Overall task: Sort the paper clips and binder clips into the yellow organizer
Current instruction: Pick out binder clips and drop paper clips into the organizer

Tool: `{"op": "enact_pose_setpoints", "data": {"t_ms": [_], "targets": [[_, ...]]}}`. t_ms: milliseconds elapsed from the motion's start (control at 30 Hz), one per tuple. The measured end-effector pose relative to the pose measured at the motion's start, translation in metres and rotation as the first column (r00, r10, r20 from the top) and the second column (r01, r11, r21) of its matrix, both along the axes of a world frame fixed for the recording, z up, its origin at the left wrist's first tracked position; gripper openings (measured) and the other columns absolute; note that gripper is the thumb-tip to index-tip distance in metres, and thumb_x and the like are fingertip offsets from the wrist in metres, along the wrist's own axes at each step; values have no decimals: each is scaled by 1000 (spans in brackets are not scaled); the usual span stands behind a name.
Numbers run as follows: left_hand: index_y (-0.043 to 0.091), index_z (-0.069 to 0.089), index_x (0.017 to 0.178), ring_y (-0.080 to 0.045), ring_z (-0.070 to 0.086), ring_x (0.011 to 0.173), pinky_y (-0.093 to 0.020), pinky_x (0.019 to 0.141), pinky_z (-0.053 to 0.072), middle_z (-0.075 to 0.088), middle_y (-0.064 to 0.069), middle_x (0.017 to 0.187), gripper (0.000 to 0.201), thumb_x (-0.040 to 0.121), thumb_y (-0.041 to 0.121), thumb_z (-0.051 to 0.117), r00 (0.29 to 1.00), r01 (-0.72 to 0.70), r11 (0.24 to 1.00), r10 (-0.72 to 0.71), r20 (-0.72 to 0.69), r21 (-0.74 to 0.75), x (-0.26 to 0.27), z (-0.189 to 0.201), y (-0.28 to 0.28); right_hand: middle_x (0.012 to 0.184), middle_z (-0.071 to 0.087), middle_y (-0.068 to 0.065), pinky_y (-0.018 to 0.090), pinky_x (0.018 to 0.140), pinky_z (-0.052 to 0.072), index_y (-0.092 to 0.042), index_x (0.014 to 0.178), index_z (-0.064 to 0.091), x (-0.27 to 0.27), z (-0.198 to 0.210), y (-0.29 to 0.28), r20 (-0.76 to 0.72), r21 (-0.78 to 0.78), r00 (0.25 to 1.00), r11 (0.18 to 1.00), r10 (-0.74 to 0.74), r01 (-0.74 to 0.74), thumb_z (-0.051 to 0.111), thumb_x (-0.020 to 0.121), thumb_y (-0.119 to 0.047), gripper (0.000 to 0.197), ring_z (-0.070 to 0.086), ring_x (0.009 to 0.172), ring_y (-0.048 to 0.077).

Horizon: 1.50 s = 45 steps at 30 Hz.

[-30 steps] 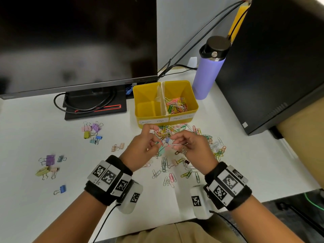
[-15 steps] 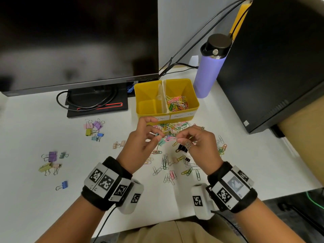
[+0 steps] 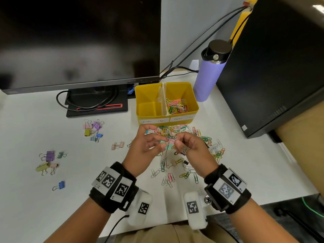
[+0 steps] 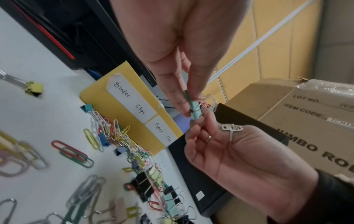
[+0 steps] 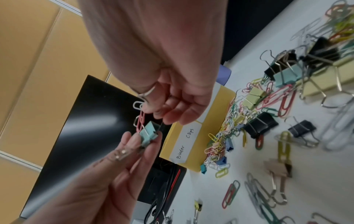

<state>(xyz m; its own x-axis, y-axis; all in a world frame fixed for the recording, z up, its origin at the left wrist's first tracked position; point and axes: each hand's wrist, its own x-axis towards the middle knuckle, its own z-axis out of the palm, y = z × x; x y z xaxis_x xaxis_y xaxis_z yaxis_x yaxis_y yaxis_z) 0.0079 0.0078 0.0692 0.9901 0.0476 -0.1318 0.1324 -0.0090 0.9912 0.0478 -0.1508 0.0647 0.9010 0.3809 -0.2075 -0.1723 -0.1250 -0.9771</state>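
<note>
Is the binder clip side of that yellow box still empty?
Empty as far as visible: the left compartment of the yellow organizer shows bare floor.

Cardboard box [image 4: 298,121] lettering cut off at the picture's edge, blurred paper clips [image 5: 341,124] beside yellow organizer [image 5: 193,145], monitor [image 3: 78,41] top cropped.

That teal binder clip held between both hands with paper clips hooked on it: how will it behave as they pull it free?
The teal binder clip, pinched by the left hand, looks rigid and light. Its wire handles probably snag. The paper clips pinched by the right hand hang loosely and may come along in a chain.
</note>
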Motion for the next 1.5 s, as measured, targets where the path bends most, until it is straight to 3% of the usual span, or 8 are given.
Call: {"op": "enact_pose_setpoints", "data": {"t_ms": [133, 367, 633, 900, 1067, 1200, 1300, 1500], "targets": [[24, 38, 96, -3, 62, 65, -16, 63, 53, 67, -2, 82, 38, 84, -7, 57, 1000, 8, 999, -8, 2, -32, 0, 3, -2, 66, 44, -1, 23, 67, 35, -16, 71, 52, 2, 1, 2, 39, -85, 999, 996, 19, -16, 46, 90, 3, 27, 41, 65, 10], [27, 38, 94, -6, 59, 63, -30, 61, 51, 71, 2, 79, 43, 80, -3, 65, 999, -22, 1000, 22, 47, 13, 3, 7, 2, 64, 44, -3, 33, 69, 38, -4, 77, 54, 3, 6, 4, 213, -212, 976, 977, 42, 4, 51, 87, -1, 11, 41, 66, 17], [29, 41, 98, -2, 65, 70, -21, 63, 56, 72, 9, 69, 55, 72, -10, 70, 995, -92, 994, 93, 23, -62, -1, -3, -4, 84, 41, -7, 31, 81, 39, -27, 66, 54, -2, 14, 13, 134, -167, 990, 983, -49, 71, 55, 83, 5, 36, 44, 77, 5], [27, 42, 107, -2, 65, 66, -14, 61, 52, 72, 2, 74, 39, 86, -4, 54, 989, -33, 970, -3, -147, -242, -8, -3, 0, 81, 48, -1, 17, 70, 41, -17, 68, 57, -8, 16, 2, -70, -11, 997, 1000, -16, 16, 46, 88, 6, 33, 45, 77, 12], [25, 45, 102, -8, 60, 62, -17, 58, 49, 70, 5, 65, 31, 90, -3, 45, 987, 17, 916, -80, -140, -401, -10, 14, 5, 76, 58, -2, 15, 65, 51, -10, 85, 58, -14, 21, -7, -213, 198, 974, 980, 76, -33, 54, 88, -6, 6, 57, 71, 7], [20, 46, 103, -9, 62, 59, -17, 52, 50, 69, -2, 71, 38, 75, 9, 70, 974, 89, 806, -192, -116, -585, -16, 27, 7, 62, 60, -3, 18, 61, 53, -6, 80, 57, -16, 30, -12, -334, 460, 923, 888, 190, -16, 72, 71, -10, 17, 59, 60, 9], [19, 45, 106, -12, 62, 62, -18, 54, 50, 69, -4, 74, 61, 59, 23, 84, 961, 148, 791, -258, -104, -594, -20, 35, 8, 57, 58, -7, 15, 61, 50, -9, 77, 59, -17, 39, -15, -205, 333, 966, 939, 157, -82, 55, 75, -5, 6, 55, 58, 7], [24, 45, 101, -8, 63, 63, -16, 59, 51, 70, 2, 70, 29, 76, 12, 52, 980, 140, 912, -182, -74, -386, -27, 50, 10, 78, 56, 1, 25, 67, 51, -29, 102, 62, -24, 59, -22, 336, -125, 915, 974, 223, -191, 52, 84, -10, 28, 57, 64, 11]]}}
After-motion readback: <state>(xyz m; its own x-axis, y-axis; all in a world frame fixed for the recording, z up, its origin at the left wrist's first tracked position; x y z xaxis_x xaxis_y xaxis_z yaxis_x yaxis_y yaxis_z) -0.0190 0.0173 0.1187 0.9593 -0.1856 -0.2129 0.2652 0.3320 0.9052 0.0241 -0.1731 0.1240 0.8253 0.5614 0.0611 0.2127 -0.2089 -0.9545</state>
